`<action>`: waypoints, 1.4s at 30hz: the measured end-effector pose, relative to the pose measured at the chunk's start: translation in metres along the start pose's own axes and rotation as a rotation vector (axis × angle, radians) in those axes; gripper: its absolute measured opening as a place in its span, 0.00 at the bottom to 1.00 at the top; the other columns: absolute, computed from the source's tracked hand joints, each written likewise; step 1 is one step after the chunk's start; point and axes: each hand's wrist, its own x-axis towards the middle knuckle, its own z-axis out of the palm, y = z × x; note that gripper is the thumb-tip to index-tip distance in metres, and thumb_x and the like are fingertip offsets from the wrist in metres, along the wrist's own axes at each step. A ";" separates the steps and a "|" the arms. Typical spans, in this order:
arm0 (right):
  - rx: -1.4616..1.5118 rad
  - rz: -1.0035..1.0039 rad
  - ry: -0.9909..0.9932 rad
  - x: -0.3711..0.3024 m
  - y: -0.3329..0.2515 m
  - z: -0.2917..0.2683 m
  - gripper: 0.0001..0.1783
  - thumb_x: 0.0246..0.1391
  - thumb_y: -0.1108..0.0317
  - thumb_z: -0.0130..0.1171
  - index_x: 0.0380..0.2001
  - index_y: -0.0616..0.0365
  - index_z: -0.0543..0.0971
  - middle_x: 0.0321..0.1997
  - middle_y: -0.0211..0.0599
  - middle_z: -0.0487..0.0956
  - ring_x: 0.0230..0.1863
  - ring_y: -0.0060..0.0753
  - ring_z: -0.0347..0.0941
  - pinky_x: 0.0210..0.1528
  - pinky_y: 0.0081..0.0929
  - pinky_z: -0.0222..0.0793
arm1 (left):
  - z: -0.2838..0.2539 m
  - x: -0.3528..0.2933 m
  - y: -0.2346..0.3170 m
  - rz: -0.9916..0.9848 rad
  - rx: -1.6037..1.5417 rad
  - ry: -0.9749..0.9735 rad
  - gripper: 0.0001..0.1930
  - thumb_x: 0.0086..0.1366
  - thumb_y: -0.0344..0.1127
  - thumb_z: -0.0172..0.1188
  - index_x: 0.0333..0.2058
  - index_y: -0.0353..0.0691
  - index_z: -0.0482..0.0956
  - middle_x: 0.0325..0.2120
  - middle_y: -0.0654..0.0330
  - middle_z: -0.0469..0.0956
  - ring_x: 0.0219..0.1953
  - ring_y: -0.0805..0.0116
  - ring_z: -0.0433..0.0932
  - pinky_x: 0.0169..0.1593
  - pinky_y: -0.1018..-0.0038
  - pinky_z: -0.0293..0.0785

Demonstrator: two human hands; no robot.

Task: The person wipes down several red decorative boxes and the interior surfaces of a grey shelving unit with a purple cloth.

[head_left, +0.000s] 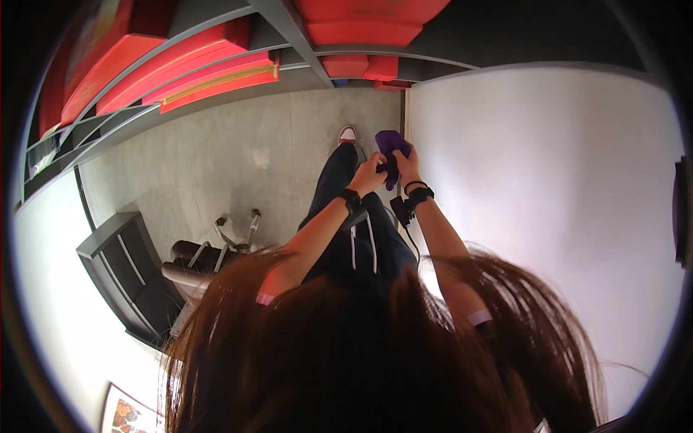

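A small, dark purple cloth item [389, 141], soft and bunched up, is held out in front of me above the floor; its exact kind does not show. My right hand [408, 166] grips its right side with the fingers wrapped round it. On the other side, my left hand [368, 175] has its fingers closed at the cloth's lower left edge. The cloth droops a little below both hands. Dark straps with small devices sit on both wrists, and a cable hangs from the right one.
Dark metal shelves [283, 29] with red boxes [195, 65] stand ahead. A white wall [541, 159] rises close on my right. To the left are a dark shelf unit [130, 270] and a chair with a metal base [238, 234] on the grey floor [238, 144].
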 end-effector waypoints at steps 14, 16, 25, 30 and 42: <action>0.000 -0.233 0.143 -0.010 0.051 -0.006 0.27 0.50 0.76 0.54 0.56 0.58 0.69 0.54 0.43 0.74 0.55 0.40 0.70 0.60 0.34 0.64 | 0.050 0.007 -0.078 0.254 0.206 0.182 0.20 0.57 0.23 0.54 0.48 0.38 0.61 0.32 0.45 0.74 0.32 0.46 0.77 0.36 0.62 0.72; -0.032 -0.269 0.189 0.002 0.048 0.003 0.27 0.51 0.76 0.55 0.57 0.59 0.69 0.54 0.44 0.74 0.56 0.40 0.70 0.60 0.34 0.64 | 0.047 0.028 -0.088 0.463 0.171 0.296 0.19 0.59 0.24 0.54 0.48 0.40 0.61 0.27 0.50 0.73 0.27 0.53 0.77 0.30 0.66 0.71; 0.232 -0.517 0.416 0.131 -0.061 0.067 0.25 0.50 0.75 0.55 0.54 0.61 0.70 0.50 0.45 0.75 0.51 0.40 0.72 0.57 0.34 0.65 | -0.024 0.147 0.010 0.540 0.168 0.326 0.17 0.61 0.23 0.53 0.48 0.39 0.63 0.30 0.50 0.76 0.30 0.59 0.81 0.31 0.72 0.73; 0.048 -0.506 0.350 0.185 -0.087 0.096 0.28 0.48 0.69 0.57 0.54 0.62 0.67 0.46 0.55 0.77 0.47 0.54 0.75 0.52 0.39 0.70 | -0.053 0.193 0.021 0.565 0.143 0.367 0.17 0.61 0.22 0.53 0.49 0.37 0.64 0.34 0.51 0.77 0.31 0.64 0.82 0.33 0.73 0.76; -0.119 -0.756 0.292 0.191 -0.096 0.081 0.25 0.48 0.71 0.57 0.52 0.61 0.70 0.45 0.54 0.78 0.47 0.53 0.76 0.51 0.39 0.71 | -0.050 0.200 0.022 0.462 0.051 0.269 0.17 0.61 0.19 0.52 0.50 0.36 0.67 0.37 0.58 0.74 0.34 0.75 0.76 0.36 0.78 0.75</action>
